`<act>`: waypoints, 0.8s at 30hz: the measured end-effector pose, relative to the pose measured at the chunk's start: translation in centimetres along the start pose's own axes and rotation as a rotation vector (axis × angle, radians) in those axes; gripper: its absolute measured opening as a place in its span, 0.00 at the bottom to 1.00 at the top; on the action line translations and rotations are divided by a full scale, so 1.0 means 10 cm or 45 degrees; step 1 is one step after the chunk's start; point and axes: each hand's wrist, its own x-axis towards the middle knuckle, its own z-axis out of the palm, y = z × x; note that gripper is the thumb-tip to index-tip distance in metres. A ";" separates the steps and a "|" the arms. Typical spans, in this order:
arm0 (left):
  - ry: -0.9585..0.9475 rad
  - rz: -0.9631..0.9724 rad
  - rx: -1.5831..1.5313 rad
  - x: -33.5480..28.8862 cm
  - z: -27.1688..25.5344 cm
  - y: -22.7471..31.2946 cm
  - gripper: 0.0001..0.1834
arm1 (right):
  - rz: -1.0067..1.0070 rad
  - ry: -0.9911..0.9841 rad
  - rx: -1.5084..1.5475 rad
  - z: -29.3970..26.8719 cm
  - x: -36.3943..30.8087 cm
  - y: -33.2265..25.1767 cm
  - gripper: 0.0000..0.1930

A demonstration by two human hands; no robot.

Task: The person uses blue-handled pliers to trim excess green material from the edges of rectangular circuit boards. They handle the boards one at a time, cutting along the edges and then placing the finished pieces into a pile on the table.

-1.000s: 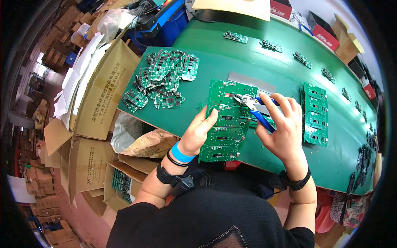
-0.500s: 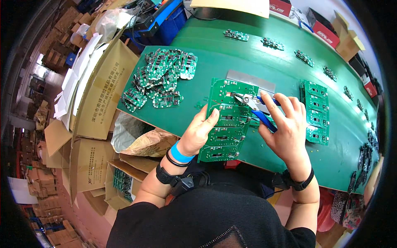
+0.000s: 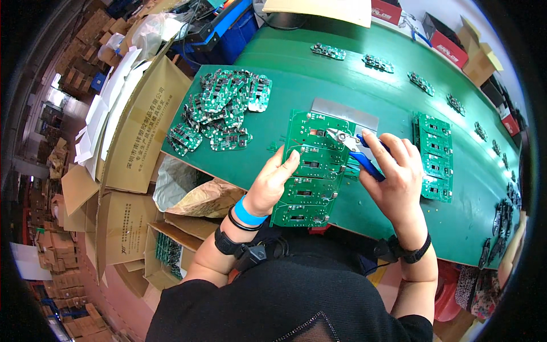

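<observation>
My left hand [image 3: 274, 181] grips the left edge of a long green circuit board panel [image 3: 307, 185], its thumb lying on top. The panel is made of several joined boards with small dark parts on them. In my right hand [image 3: 397, 174] is a pair of blue-handled cutting pliers [image 3: 364, 159], fingers wrapped round the grips. The metal jaws lie over the upper part of the panel, near a copper-coloured patch. Whether the jaw tips touch the panel I cannot tell. Under the panel's upper right corner lies a flat grey metal plate [image 3: 347, 113].
A heap of small circuit boards [image 3: 225, 105] sits on the green table at left. Stacked panels [image 3: 436, 157] lie to the right. Single boards [image 3: 421, 83] are lined up along the green strip behind. Open cardboard boxes [image 3: 142, 125] crowd the left side, one holding boards.
The panel has shifted slightly down and tilted a little in my left hand. The pliers' jaws have moved slightly right across its upper part. Boards on the back strip have moved slightly right.
</observation>
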 end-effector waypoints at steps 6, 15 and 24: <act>0.057 0.056 0.059 -0.01 -0.04 -0.01 0.22 | -0.024 0.019 -0.042 -0.03 0.06 -0.04 0.33; -0.002 0.109 0.119 -0.03 0.09 0.06 0.22 | -0.056 0.027 -0.106 -0.01 0.05 -0.04 0.34; 0.066 0.135 0.291 -0.02 0.00 0.00 0.23 | -0.034 0.037 -0.054 -0.01 0.03 -0.04 0.35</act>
